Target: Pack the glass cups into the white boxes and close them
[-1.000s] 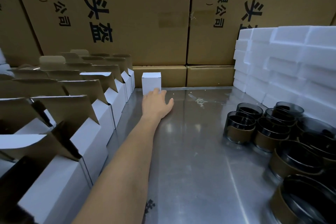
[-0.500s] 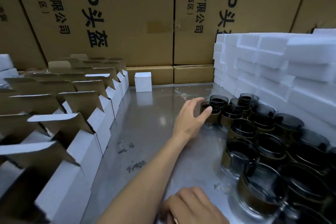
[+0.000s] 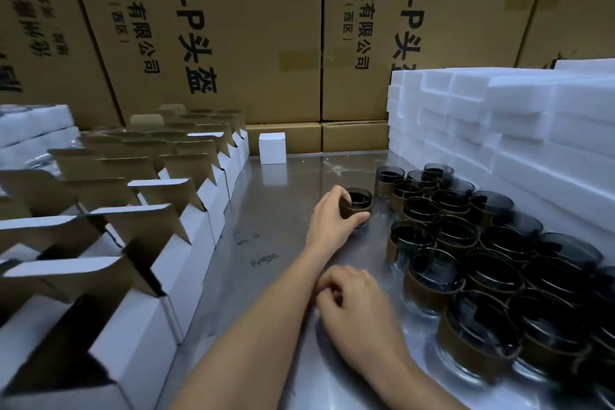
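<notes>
My left hand reaches across the metal table and grips a dark glass cup with a brown paper band, standing apart at the left of the cup group. Several more banded glass cups stand packed together on the right. Rows of open white boxes with raised brown flaps line the left side. One closed white box stands at the back of the table. My right hand rests on the table near me, fingers loosely curled, holding nothing.
Stacked white foam blocks form a wall at the right behind the cups. Large brown cartons with printed characters close off the back. More foam pieces lie at the far left.
My left hand left the closed white box, swung right and took hold of a cup. My right hand came into view and now rests on the table.
</notes>
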Tool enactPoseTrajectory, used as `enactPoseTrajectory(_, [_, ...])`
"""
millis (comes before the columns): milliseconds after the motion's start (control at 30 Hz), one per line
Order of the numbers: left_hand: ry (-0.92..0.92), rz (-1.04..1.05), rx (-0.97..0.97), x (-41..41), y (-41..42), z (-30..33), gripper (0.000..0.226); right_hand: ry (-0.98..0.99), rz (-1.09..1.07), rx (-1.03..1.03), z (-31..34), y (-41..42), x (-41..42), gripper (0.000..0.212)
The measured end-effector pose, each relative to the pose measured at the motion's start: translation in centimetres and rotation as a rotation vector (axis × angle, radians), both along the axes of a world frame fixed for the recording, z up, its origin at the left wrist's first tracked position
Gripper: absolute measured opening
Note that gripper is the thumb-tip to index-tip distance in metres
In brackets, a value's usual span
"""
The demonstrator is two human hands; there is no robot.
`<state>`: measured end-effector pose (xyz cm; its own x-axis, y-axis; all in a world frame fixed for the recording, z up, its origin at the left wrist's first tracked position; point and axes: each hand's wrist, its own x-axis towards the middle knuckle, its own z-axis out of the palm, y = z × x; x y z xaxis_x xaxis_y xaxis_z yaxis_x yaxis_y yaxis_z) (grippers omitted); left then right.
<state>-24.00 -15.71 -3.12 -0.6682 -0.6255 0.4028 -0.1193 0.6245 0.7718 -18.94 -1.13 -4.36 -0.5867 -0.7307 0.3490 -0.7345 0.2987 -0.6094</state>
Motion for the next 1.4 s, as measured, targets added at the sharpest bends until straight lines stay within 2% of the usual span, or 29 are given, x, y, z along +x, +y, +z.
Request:
enactPoseTrajectory(100, [0.049,0.03,0.069,3.1,1.5,-0.3,0.038,-0.291,-0.05,-0.211,0.7,0.1,0.1,0.018])
enactPoseTrajectory(267, [0.163,0.056,0.185,8.3,3.6,-0.8,0.072,-0.497,-0.091,-0.434,1.1,0.1,-0.7,0.027])
enactPoseTrajectory(400, [0.214,0.019,0.147,11.1,4.9,-0.9,0.086,-0.604,0.039,-0.485,1.4,-0.3,-0.7,0.052])
enactPoseTrajectory(533, [0.251,0.03,-0.005,12.5,5.4,-0.4,0.087,-0.5,0.165,-0.48,1.2,-0.6,-0.6,0.057])
enactPoseTrajectory(733, [0.286,-0.035,-0.028,12.7,5.0,-0.5,0.091,-0.222,0.165,-0.53,1.7,-0.4,-0.9,0.06])
enactPoseTrajectory(867, [0.253,-0.089,-0.032,12.9,5.0,-0.1,0.075,-0.108,0.181,-0.481,2.1,0.1,-1.1,0.066])
enactPoseTrajectory(1033, [0.273,-0.072,-0.059,13.0,5.1,0.1,0.066,-0.102,0.204,-0.45,2.2,0.2,-1.5,0.069])
enactPoseTrajectory(1133, [0.261,-0.089,-0.01,13.1,4.8,0.0,0.063,-0.155,0.219,-0.402,2.4,0.4,-1.9,0.065])
enactPoseTrajectory(1233, [0.215,-0.153,0.138,13.2,4.7,0.0,0.049,-0.263,0.25,-0.352,2.8,0.8,-2.7,0.047])
enactPoseTrajectory(1300, [0.206,-0.203,0.238,13.1,4.7,0.1,0.035,-0.49,0.318,-0.358,3.2,1.2,-2.6,0.029])
enactPoseTrajectory(1367, [0.186,-0.237,0.363,13.1,4.7,0.4,0.032,-0.76,0.378,-0.311,3.3,1.2,-2.3,0.037])
enactPoseTrajectory(1400, [0.153,-0.237,0.419,13.0,4.7,0.5,0.04,-0.837,0.398,-0.273,3.3,1.3,-2.2,0.042])
